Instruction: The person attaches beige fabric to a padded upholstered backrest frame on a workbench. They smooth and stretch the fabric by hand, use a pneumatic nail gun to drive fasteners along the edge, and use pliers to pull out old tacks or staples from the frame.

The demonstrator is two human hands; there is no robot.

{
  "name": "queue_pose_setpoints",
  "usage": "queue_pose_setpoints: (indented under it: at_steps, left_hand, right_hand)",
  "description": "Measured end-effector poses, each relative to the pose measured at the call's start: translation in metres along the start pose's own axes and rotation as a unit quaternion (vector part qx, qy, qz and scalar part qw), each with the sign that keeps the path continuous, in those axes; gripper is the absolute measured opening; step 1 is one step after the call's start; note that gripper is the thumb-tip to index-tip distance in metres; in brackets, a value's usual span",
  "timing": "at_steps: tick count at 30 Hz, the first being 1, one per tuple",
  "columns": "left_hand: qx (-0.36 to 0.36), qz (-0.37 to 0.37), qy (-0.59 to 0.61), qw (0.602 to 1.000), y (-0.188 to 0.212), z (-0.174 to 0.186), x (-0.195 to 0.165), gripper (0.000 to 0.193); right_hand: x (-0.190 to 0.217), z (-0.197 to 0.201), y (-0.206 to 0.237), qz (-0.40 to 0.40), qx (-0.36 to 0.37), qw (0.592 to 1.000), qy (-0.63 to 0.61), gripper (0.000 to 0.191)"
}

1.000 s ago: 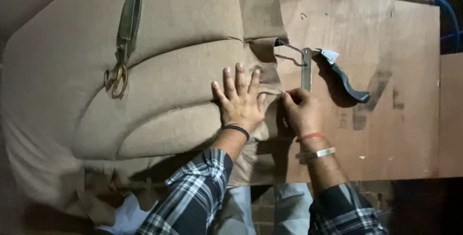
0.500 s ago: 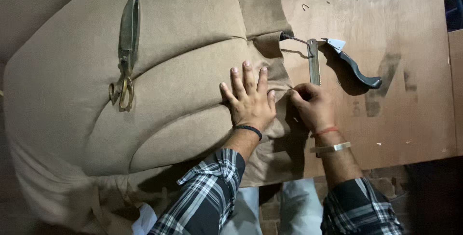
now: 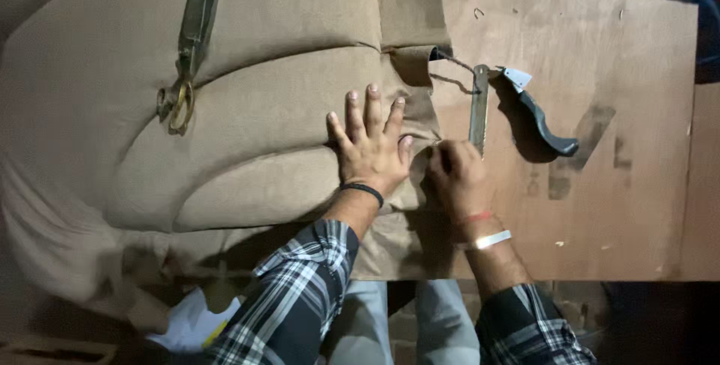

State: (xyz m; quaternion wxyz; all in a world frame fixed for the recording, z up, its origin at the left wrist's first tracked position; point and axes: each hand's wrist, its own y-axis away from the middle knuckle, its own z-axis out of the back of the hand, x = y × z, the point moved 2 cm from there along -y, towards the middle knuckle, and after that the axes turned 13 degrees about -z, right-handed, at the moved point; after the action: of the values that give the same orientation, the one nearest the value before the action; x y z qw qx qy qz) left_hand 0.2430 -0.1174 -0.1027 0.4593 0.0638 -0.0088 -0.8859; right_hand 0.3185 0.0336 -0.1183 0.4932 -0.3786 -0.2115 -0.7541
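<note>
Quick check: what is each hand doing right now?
Left hand: open, fingers spread, pressed flat on the tan upholstered cushion.
Right hand: closed, pinching the cushion's fabric edge beside the left hand.

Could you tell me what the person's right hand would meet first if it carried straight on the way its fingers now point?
Most likely the flat metal bar: the right hand, pinching the tan fabric edge, points up the picture, and the bar's near end lies just beyond its knuckles on the wooden board. Whether they already touch is unclear.
</note>
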Motion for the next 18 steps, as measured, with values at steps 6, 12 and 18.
queue_pose_setpoints:
  at_steps: [6,12,18]
  left_hand:
    - [-0.009,0.009,-0.014,1.000,-0.002,-0.001,0.002,0.065]
    - [-0.032,0.003,-0.024,0.999,-0.005,-0.001,0.007,0.066]
    - [-0.055,0.004,-0.028,0.998,-0.006,-0.002,0.009,0.067]
  right_hand:
    - [-0.004,0.007,-0.012,-0.078,0.051,0.995,0.021,0.010]
    - [-0.012,-0.007,-0.010,-0.076,0.009,0.997,0.015,0.013]
    - [-0.041,-0.016,-0.006,-0.050,0.067,0.995,-0.056,0.014]
